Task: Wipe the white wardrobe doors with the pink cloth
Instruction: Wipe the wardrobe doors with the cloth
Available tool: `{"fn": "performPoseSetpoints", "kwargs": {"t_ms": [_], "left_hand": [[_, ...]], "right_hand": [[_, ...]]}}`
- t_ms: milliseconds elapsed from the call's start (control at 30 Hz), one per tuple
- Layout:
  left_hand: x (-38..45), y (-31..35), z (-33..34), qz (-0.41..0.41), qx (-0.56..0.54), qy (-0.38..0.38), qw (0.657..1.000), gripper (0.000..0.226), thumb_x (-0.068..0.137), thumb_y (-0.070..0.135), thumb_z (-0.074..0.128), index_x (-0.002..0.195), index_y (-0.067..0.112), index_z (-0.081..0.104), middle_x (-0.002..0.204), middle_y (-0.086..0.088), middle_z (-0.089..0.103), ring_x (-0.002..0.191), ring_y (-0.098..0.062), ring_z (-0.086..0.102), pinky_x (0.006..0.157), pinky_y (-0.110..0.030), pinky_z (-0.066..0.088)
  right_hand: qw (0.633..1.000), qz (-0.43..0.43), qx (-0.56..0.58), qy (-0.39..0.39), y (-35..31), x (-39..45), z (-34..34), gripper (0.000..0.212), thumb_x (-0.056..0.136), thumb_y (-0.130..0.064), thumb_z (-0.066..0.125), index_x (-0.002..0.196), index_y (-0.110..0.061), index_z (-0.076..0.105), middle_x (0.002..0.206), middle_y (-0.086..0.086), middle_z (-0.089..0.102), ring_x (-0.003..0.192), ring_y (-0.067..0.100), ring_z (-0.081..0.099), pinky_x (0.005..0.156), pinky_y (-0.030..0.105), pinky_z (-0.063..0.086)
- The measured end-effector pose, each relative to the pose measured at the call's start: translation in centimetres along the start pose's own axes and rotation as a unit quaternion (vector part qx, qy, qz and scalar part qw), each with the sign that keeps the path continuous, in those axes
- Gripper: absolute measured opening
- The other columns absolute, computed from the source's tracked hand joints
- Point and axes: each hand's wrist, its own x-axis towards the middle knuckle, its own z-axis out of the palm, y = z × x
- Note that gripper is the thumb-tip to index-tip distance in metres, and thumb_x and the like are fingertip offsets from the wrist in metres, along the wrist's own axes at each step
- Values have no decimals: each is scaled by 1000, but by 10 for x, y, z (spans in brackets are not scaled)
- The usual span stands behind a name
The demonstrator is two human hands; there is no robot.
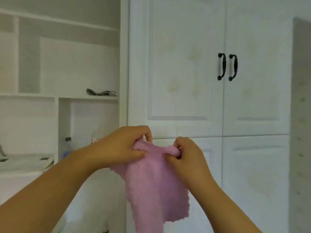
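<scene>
Both hands up in front of the doors (181, 64), pinching the cloth (151, 182) along its top edge: left hand (124, 147) on the left corner, right hand (186, 155) on the right, close together. Cloth hangs loose below them, off the door surface. Two upper doors shut, faint yellowish stains on both panels, black handles (227, 67) at the centre seam, above right of the hands. Lower doors behind the cloth. Shelves (67, 96) to the left, bottle (68, 146) near the left forearm.
</scene>
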Motion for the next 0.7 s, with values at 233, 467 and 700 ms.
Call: {"fn": "performPoseSetpoints", "kwargs": {"t_ms": [233, 467, 700], "left_hand": [[78, 22, -49, 28, 21, 149, 988, 30, 89, 20, 65, 75, 37, 46, 73, 10, 55, 68, -1, 51, 57, -16, 35], [133, 22, -93, 83, 36, 206, 974, 26, 91, 20, 64, 77, 30, 44, 76, 6, 56, 68, -9, 49, 60, -21, 37], [172, 17, -123, 143, 14, 234, 962, 24, 88, 19, 69, 78, 27, 48, 74, 8, 54, 63, -6, 45, 54, -12, 38]], "right_hand": [[958, -14, -275, 82, -37, 88, -61, 30, 102, -31, 42, 76, -19, 51, 87, -8, 35, 59, 13, 46, 50, 24, 33], [989, 82, 117, 40, -71, 192, -85, 35, 98, -31, 60, 87, 2, 61, 67, 12, 61, 47, 20, 58, 45, 25, 46], [926, 134, 305, 179, -86, 283, -74, 54, 89, -42, 64, 119, 3, 54, 108, 21, 68, 95, 34, 68, 71, 39, 57]]}}
